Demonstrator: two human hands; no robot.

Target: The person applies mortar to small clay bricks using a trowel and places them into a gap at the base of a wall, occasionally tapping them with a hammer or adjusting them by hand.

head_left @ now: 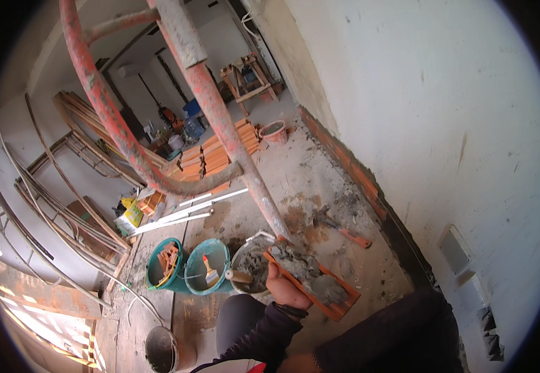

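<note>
My left hand [287, 291] is closed around the near left edge of a long orange clay tile [329, 309], held tilted above the floor. Lumpy wet grey mortar [307, 268] covers much of its upper face. Just left of that hand stands a bucket [243, 255] of mortar, partly hidden by the tile. A tool's wooden handle [239, 276] sticks out over its rim. At the lower edge, a patch of bare skin meets a dark sleeve or trouser leg; I cannot tell which limb it is. My right hand cannot be made out.
Left of the mortar stand a teal bucket [196, 287] with a brush [210, 272] and another teal bucket [153, 281] with orange pieces. A dark bucket [160, 349] is nearer. A hammer-like tool [344, 231] lies ahead. A red frame [217, 115] rises before me; a white wall [431, 124] borders the right.
</note>
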